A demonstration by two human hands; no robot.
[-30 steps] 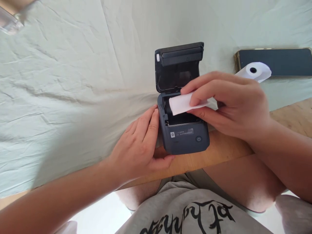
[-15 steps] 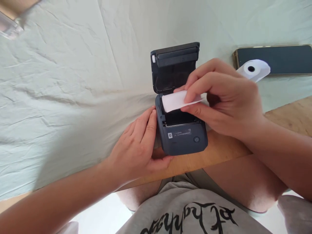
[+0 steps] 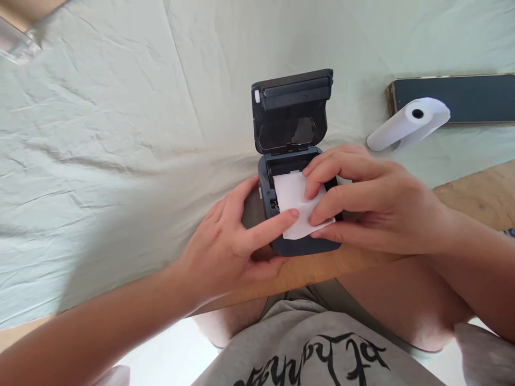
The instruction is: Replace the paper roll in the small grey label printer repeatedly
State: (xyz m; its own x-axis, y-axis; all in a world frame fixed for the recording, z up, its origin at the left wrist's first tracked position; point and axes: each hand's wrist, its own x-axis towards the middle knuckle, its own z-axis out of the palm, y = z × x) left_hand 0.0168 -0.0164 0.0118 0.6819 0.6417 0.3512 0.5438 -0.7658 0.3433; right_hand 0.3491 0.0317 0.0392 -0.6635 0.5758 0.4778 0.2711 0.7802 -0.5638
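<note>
A small dark blue portable printer [image 3: 309, 247] sits at the table's near edge, its lid [image 3: 277, 126] tipped up and back. White paper [image 3: 290, 194] lies across the printer's open bay and hangs over its front part, hiding the power button. My left hand [image 3: 235, 236] holds the printer by its left side and front corner, while its index finger presses on the paper. From the right, my right hand [image 3: 374, 198] has its fingertips on the paper, the thumb at its lower right edge. Whether a roll lies under the paper is hidden.
Right of the printer, a loose white paper roll [image 3: 392, 128] lies partly unwound against a dark phone [image 3: 462, 99]. A pale wrinkled cloth [image 3: 140, 107] covers the table, with bare wood [image 3: 475, 195] along the near edge. Something clear [image 3: 18, 45] stands at the far left corner.
The paper has come down and towards me, from above the bay to over the printer's front. My right hand moved with it. My left index finger has swung onto the paper.
</note>
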